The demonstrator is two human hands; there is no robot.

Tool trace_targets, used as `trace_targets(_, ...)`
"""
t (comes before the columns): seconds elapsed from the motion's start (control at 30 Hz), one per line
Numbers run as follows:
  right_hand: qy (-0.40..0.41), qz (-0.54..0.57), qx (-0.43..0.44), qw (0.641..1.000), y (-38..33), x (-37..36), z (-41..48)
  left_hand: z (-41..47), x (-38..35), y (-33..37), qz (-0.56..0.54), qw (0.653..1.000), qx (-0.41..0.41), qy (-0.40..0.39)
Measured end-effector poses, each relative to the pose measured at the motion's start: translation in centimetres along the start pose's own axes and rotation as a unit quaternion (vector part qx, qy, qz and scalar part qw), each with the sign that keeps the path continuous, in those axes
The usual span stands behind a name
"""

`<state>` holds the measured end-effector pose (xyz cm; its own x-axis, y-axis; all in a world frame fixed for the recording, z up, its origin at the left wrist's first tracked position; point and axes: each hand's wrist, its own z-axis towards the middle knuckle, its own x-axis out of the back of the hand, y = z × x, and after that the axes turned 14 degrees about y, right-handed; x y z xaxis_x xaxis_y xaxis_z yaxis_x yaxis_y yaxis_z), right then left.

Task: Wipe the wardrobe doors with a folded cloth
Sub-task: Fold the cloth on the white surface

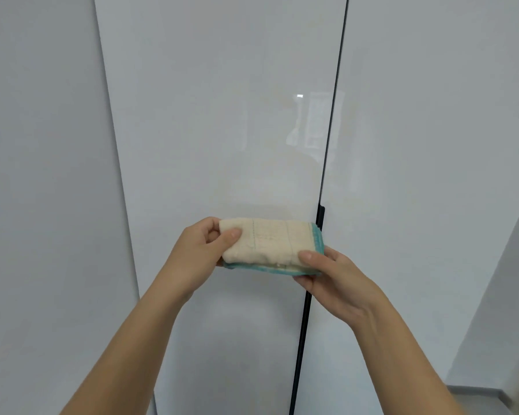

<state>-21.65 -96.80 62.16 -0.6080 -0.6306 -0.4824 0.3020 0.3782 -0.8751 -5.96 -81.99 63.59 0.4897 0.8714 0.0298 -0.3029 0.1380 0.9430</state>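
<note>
Both hands hold the folded cloth [270, 244] in the air in front of the wardrobe's two glossy doors, near the dark seam [331, 130] where they meet. The left hand [198, 253] pinches the cloth's left end, thumb on top and the other fingers [212, 224] curled round the far edge. The right hand [336, 280] pinches the near right corner, thumb on top and the rest underneath. The cloth is a cream pad with a teal border, folded several layers thick. Whether it touches the left door [222, 115] cannot be told from this view, though it seems to be apart from it. Its right end lies in front of the dark handle [321, 215] on the seam.

The step in hand looks like squaring the fold before wiping begins. To do it well, the person should press the layers flat so no loose teal edge hangs out, then pass the pad to one hand with the palm spread wide behind it. A flat, even face will likely leave fewer streaks on such a reflective panel. Overlapping strokes from the top down, first on the left door and then on the right door [432, 130], would suit, with care around the handle, where the fold could catch and open.
</note>
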Motion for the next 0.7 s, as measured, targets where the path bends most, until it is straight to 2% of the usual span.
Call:
trace_targets(0.1,0.041,0.164,-0.033,0.985,-1.0,-1.3,1.2,0.5,-1.3,1.2,-0.036,0.999,-0.003,0.014)
trace_targets(0.23,0.033,0.240,0.011,0.970,-2.9,-3.1,2.7,0.7,-2.4,3.1,-0.065,0.996,-0.050,-0.031)
trace_targets(0.3,0.020,0.239,0.045,0.970,-3.8,-4.1,3.3,0.9,-2.9,4.1,-0.067,0.995,-0.072,-0.019)
trace_targets(0.43,-0.029,0.200,0.116,0.972,-5.0,-6.0,3.7,2.4,-3.5,6.0,-0.076,0.990,-0.085,0.077)
trace_targets(0.53,-0.058,0.145,0.177,0.972,-5.4,-7.0,3.5,3.2,-3.1,6.8,-0.085,0.987,-0.098,0.097)
trace_targets(0.7,0.033,0.162,0.250,0.954,-5.8,-9.2,4.2,4.3,-1.8,8.0,-0.089,0.985,-0.116,0.093)
